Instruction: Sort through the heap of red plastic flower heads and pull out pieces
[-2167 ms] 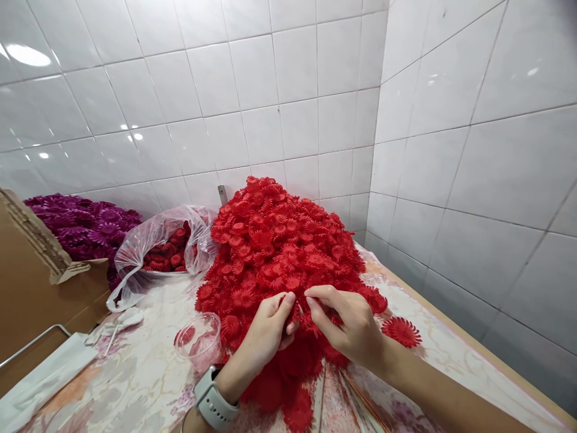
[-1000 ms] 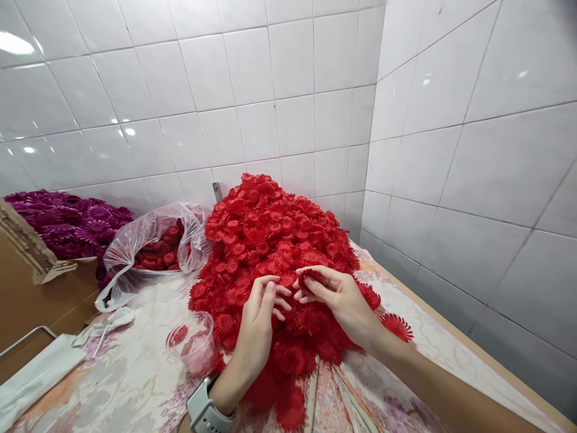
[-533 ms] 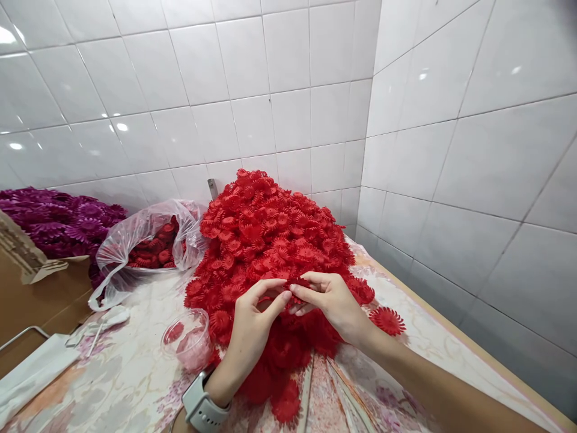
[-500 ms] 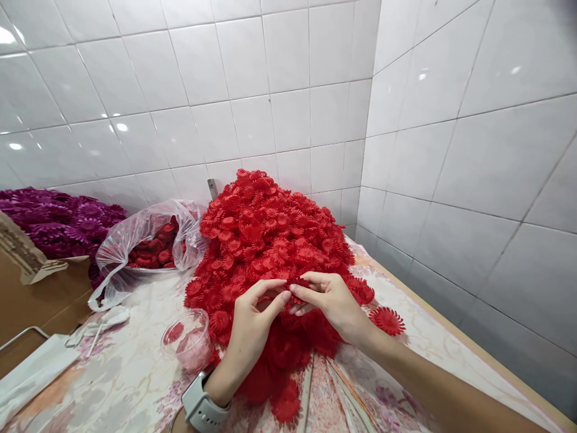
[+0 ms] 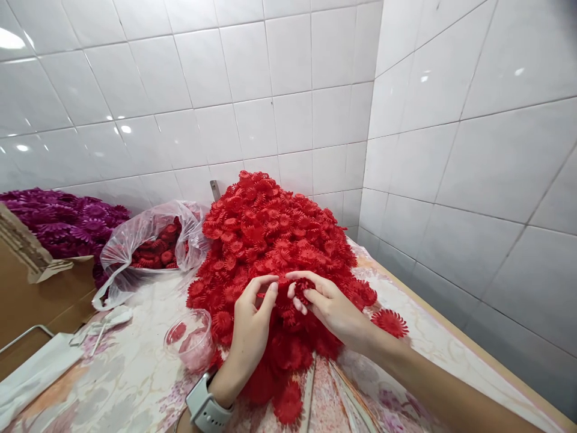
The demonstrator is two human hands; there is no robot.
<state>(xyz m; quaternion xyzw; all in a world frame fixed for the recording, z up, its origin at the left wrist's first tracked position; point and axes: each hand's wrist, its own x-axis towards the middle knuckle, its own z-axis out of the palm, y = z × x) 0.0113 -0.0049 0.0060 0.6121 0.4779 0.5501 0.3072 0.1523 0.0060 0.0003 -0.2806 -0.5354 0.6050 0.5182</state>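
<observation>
My right hand holds a dark red petal flower, curled up between the thumb and fingers. Just to the left, my left hand has its thumb and forefinger tips nearly together in a pinch, and whatever they hold is too small to make out. A pale smartwatch is on the left wrist. Both hands are over the front of a big heap of red fabric-like flowers. Beside the left wrist stands a clear plastic cup with pinkish stuff inside.
A clear plastic bag with dark red flowers lies left of the heap, near purple flowers and a cardboard box. One loose red flower lies at right on the floral tablecloth. Tiled walls close off the back and right.
The hands have drawn slightly apart. The flower that was between both hands' fingertips is now curled in the right hand. The view has shifted a little.
</observation>
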